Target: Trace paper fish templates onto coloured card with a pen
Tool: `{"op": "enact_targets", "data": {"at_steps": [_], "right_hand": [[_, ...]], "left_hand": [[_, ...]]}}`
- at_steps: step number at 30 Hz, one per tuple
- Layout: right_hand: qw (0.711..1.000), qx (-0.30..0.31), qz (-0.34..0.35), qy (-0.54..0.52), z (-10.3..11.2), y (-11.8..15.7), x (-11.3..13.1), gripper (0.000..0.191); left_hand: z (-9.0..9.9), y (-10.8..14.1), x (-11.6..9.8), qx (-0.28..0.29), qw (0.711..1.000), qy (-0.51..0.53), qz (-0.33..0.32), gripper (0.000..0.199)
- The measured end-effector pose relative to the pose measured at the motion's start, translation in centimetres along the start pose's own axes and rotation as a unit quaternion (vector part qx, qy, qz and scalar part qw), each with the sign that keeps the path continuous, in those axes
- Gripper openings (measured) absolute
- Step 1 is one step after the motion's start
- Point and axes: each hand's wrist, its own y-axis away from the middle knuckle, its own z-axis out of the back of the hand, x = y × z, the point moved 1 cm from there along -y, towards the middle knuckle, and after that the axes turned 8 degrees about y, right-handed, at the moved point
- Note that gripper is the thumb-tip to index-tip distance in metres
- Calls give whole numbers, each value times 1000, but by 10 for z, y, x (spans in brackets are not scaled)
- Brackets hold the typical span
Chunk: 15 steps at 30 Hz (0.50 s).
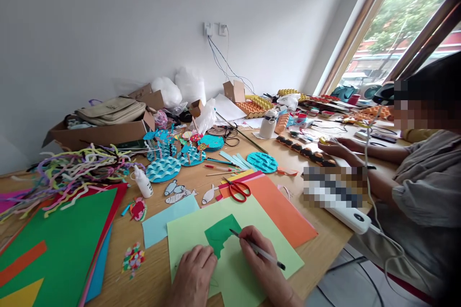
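Note:
A dark green paper piece (pixel 224 231) with one jagged cut edge lies on a light green sheet (pixel 187 230). Faint pencil lines show on both papers. My right hand (pixel 260 256) grips a pen (pixel 264 253), its tip at the green piece's right edge. Flat on the light green sheet, my left hand (pixel 196 268) touches the lower left of the green piece with its fingertips. Red-handled scissors (pixel 239 191) rest just above, over an orange sheet (pixel 284 208). Paper fish cut-outs (pixel 209 195) lie behind the sheet.
On the left are stacked coloured sheets (pixel 75 230), pipe cleaners (pixel 82 168) and a glue bottle (pixel 143 182). Blue wavy discs (pixel 163 170) stand farther back. To the right, a white power strip (pixel 345 213) lies near the table edge beside a seated person (pixel 425 177).

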Motion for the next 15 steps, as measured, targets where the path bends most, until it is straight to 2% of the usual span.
{"op": "enact_targets", "data": {"at_steps": [8, 15], "right_hand": [[1000, 9, 2, 5, -2, -1, 0, 9], [999, 30, -31, -8, -4, -3, -2, 7]], "left_hand": [[-27, 4, 11, -55, 998, -3, -5, 32], [-22, 5, 7, -5, 1000, -5, 16, 45]]}}
